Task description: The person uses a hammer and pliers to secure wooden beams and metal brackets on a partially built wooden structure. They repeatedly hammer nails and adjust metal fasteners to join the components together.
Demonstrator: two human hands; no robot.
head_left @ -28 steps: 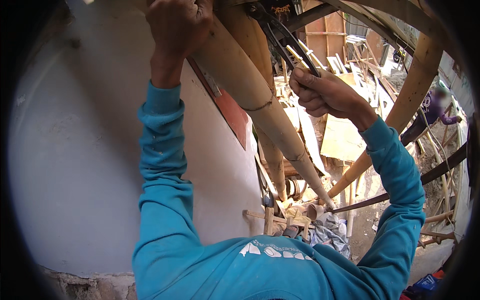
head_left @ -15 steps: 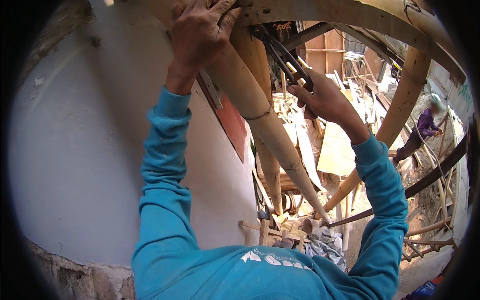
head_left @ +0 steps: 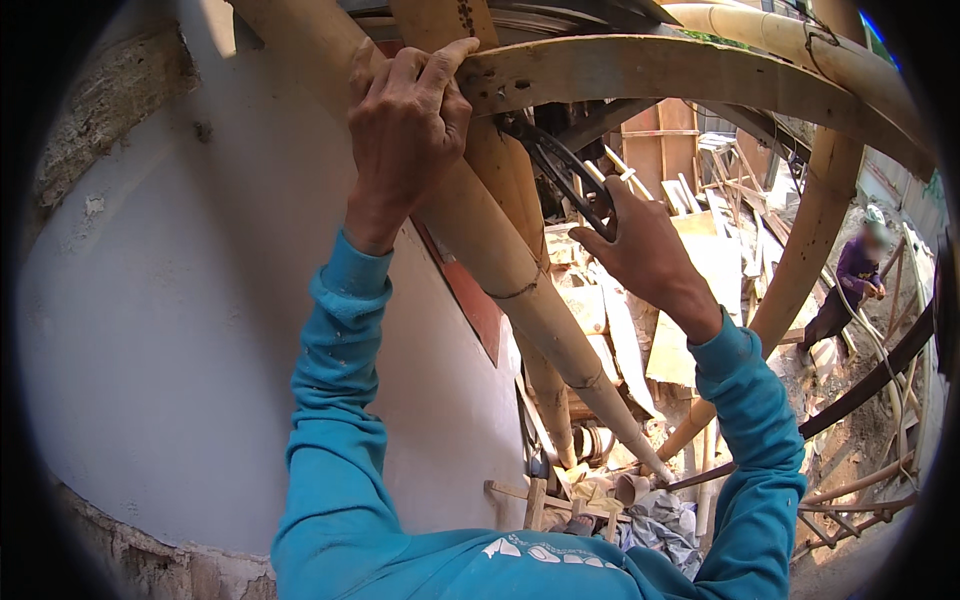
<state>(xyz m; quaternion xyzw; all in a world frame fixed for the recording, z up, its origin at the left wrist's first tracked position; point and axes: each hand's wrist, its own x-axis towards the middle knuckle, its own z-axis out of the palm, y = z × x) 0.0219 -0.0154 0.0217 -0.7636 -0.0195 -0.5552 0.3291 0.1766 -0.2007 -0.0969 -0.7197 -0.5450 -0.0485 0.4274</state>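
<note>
Pincers (head_left: 565,180) in right hand (head_left: 640,250)

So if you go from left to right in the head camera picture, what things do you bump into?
Grey wall → left hand on the bamboo pole → right hand holding dark pliers → curved bamboo post → a person in purple.

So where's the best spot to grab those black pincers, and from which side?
Grip the black pincers low on the two long handles, coming from below, where the right hand already wraps them. The head points up into the bamboo pole joint beside the left hand, so only the handle ends look free.
</note>
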